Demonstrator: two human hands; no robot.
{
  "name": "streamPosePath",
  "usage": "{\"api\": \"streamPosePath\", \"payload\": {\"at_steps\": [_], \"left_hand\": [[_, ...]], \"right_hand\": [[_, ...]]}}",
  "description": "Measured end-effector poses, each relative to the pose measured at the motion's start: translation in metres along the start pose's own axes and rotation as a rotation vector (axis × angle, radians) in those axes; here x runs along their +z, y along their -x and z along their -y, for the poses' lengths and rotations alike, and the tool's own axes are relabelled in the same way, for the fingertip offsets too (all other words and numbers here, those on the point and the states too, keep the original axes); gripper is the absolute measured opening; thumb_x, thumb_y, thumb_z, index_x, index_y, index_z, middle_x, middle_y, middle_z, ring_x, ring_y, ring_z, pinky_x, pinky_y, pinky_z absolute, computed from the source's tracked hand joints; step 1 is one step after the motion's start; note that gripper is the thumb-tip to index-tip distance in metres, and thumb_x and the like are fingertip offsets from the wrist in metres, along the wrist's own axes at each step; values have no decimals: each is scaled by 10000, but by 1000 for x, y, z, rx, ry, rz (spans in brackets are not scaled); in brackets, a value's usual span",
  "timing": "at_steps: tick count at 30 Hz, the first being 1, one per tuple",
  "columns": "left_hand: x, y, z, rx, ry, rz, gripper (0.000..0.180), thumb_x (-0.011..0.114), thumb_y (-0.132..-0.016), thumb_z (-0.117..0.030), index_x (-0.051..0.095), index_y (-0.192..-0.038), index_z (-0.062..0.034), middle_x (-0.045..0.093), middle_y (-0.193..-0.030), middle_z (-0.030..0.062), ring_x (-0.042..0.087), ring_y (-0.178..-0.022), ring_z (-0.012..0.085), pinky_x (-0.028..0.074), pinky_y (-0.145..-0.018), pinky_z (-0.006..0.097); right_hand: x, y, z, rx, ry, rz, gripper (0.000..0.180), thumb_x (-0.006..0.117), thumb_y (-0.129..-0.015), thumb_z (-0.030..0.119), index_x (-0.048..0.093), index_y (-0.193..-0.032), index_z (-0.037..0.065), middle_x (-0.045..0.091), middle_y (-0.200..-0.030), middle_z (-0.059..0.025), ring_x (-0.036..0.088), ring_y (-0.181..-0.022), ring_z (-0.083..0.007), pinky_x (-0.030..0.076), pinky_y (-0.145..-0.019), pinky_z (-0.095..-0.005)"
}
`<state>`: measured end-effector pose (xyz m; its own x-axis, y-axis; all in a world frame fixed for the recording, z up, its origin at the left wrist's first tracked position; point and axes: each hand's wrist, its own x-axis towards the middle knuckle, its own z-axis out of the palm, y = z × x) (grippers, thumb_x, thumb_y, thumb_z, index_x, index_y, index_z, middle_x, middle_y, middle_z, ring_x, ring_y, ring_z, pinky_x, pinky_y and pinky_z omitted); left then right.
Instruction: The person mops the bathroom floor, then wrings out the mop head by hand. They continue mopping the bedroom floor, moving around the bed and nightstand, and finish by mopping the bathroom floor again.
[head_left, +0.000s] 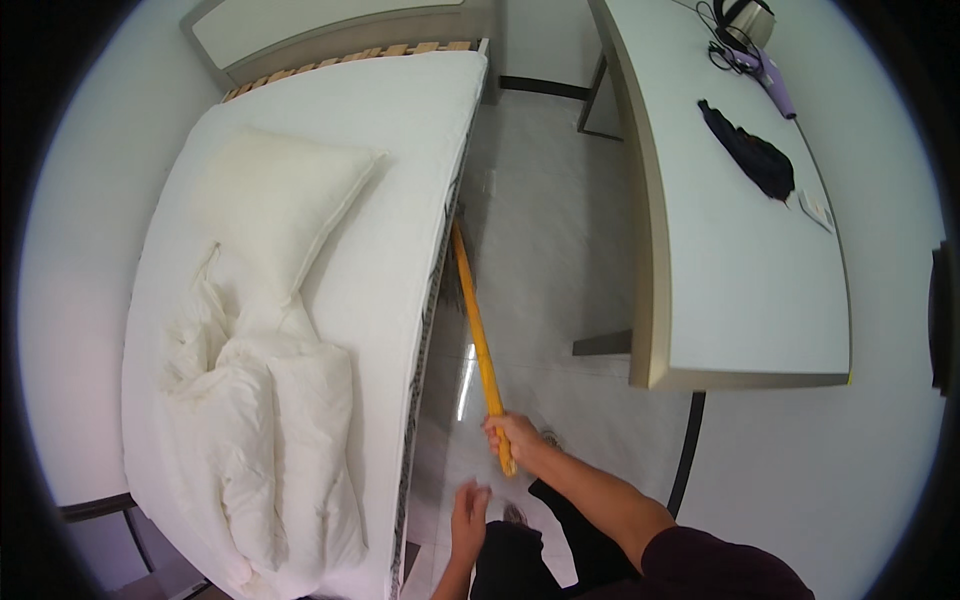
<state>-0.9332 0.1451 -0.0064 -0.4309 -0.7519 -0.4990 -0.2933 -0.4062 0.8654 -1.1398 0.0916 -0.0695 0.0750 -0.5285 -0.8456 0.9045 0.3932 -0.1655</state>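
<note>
My right hand [513, 437] is closed around the near end of a long yellow-orange pole [478, 330], like a broom or mop handle. The pole slants away and slightly left over the floor, along the bed's side. Its far end meets the bed's lower edge, and whatever is fixed there is hidden or too dark to make out. My left hand [469, 512] is loosely bent near the bed's edge, apart from the pole, with nothing visible in it.
On the left, a bed with a white mattress [385, 270] carries a pillow [285, 200] and a bunched duvet [270, 440]. To the right, a white desk [745, 300] holds a kettle [745, 22], a purple hair dryer [774, 85] and a dark cloth item [750, 155]. Grey floor [540, 260] lies between.
</note>
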Motion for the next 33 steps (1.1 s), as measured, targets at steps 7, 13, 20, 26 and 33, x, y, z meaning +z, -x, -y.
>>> {"api": "streamPosePath", "payload": {"at_steps": [7,13,20,26,33], "left_hand": [[-51,74,-50,-410,-263,-97,320,620,-934,-214,594,-1188,-21,684,-1015,136,659,-925,221,524,-806,323],[-27,-72,-61,-147,-178,160,403,646,-913,-180,523,-1221,49,667,-1008,197,668,-939,264,506,-860,304],[6,-196,-98,-276,-201,71,660,592,-927,-407,406,-1330,82,510,-1261,292,548,-1145,376,436,-979,393],[-9,-229,-114,-714,484,83,492,518,-975,-383,481,-1256,19,609,-1092,170,633,-995,244,539,-835,382],[-16,-295,-153,-871,-79,252,416,672,-882,-314,537,-1095,18,670,-930,157,683,-807,235,541,-693,363]], "right_hand": [[54,-112,119,-173,123,-113,132,661,-718,15,533,-740,39,513,-630,-60,470,-455,-148,408,-414,-312],[78,-156,191,-280,160,-162,119,653,-734,29,539,-758,54,514,-628,-58,469,-447,-151,409,-406,-317],[61,-78,120,-185,229,-182,146,638,-846,158,567,-937,70,553,-720,-36,532,-585,-131,468,-529,-300],[90,-89,145,-16,432,-103,316,659,-853,190,608,-1123,34,609,-969,-63,569,-984,-153,425,-904,-297],[108,-203,241,-41,15,34,284,666,-822,96,553,-1076,36,588,-999,-81,607,-970,-233,506,-821,-378]]}}
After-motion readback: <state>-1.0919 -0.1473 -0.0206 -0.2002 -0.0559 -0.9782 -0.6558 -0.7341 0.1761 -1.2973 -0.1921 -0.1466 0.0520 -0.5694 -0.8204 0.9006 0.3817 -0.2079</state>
